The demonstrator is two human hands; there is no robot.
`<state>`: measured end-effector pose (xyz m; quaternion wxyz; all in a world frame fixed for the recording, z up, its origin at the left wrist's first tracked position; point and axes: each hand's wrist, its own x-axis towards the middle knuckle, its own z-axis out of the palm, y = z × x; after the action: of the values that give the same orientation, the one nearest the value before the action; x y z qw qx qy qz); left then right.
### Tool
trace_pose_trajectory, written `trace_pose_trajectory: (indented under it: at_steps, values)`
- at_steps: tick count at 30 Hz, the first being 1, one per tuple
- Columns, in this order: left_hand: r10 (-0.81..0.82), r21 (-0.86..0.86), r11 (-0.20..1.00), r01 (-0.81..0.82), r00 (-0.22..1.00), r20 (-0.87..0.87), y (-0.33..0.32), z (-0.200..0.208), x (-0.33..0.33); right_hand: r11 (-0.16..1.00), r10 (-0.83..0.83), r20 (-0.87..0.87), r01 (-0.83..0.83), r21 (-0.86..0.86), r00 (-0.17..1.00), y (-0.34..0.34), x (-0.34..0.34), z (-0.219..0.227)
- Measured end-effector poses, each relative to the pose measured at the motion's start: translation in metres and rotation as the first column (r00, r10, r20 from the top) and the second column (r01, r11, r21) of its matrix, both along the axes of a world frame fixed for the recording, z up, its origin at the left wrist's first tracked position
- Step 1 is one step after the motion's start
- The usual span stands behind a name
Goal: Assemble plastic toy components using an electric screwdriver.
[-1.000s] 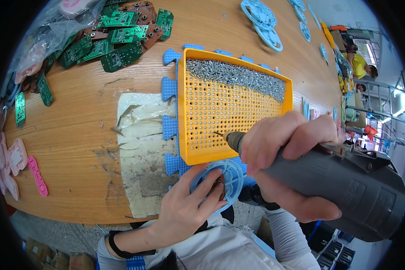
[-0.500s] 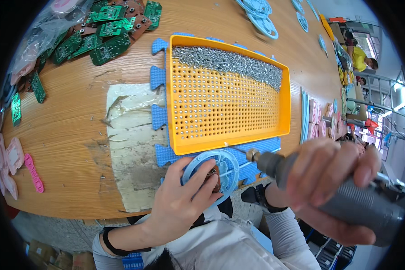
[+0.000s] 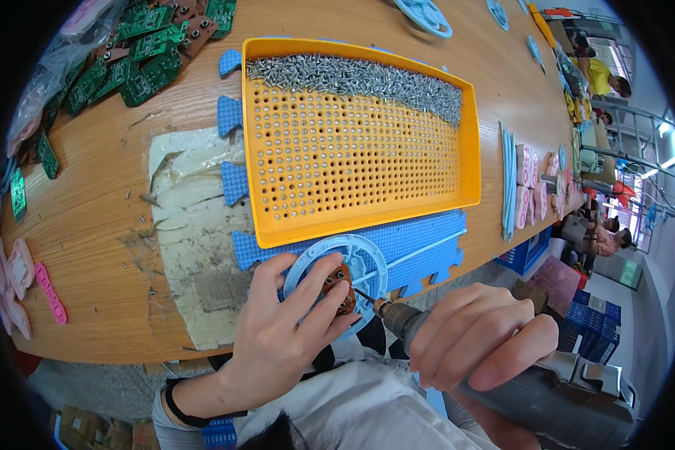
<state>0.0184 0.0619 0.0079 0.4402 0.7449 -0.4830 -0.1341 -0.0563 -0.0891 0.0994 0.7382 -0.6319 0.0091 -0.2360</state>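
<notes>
A light blue plastic ring-shaped part (image 3: 380,262) lies at the front of the blue foam mat (image 3: 427,244). My left hand (image 3: 285,334) presses on it, fingers spread over a small brown circuit board (image 3: 340,291) inside the ring. In my right hand (image 3: 480,334) is a grey electric screwdriver (image 3: 555,397), its fingers wrapped round the body. The thin bit reaches over the ring to the edge of the brown board; whether a screw sits under its tip I cannot make out. Just beyond stands a yellow tray (image 3: 367,231) with rows of holes, many holding screws (image 3: 360,79), more heaped along its far side.
Green and brown circuit boards (image 3: 150,56) are piled at the far left. Pink plastic parts (image 3: 19,270) lie at the left edge. A worn plastic sheet (image 3: 195,247) covers the table left of the mat. Light blue strips (image 3: 508,180) and pink parts (image 3: 523,169) sit to the right.
My right hand has brought the screwdriver left and down, from beside the tray's near edge to the brown board. My left hand stays on the ring. The whole view has shifted slightly.
</notes>
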Motion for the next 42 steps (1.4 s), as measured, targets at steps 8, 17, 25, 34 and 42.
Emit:
trace_pose_trajectory:
  at_steps: [8,17,25,34,42]
  values:
    - [-0.006,0.011,1.000,0.007,1.000,-0.011,0.001,-0.001,0.001,0.992,0.124,0.084,-0.120,-0.049,0.989,-0.007,0.004,-0.010]
    - [0.006,-0.023,1.000,-0.007,1.000,-0.021,0.005,-0.005,0.000,0.979,0.152,0.042,-0.144,-0.145,0.988,0.000,0.005,-0.011]
    - [0.000,-0.024,1.000,-0.001,1.000,-0.028,0.004,-0.004,0.000,0.934,0.346,0.136,-0.326,-0.149,0.929,-0.021,0.016,-0.020]
    - [0.015,-0.021,1.000,-0.017,0.996,-0.085,0.003,-0.004,-0.001,0.940,0.338,0.242,-0.337,-0.044,0.910,-0.018,0.030,-0.001]
    - [0.055,-0.074,0.995,-0.062,0.995,-0.087,0.000,-0.013,-0.004,0.962,0.172,0.131,-0.138,-0.235,0.976,-0.041,0.070,-0.005]
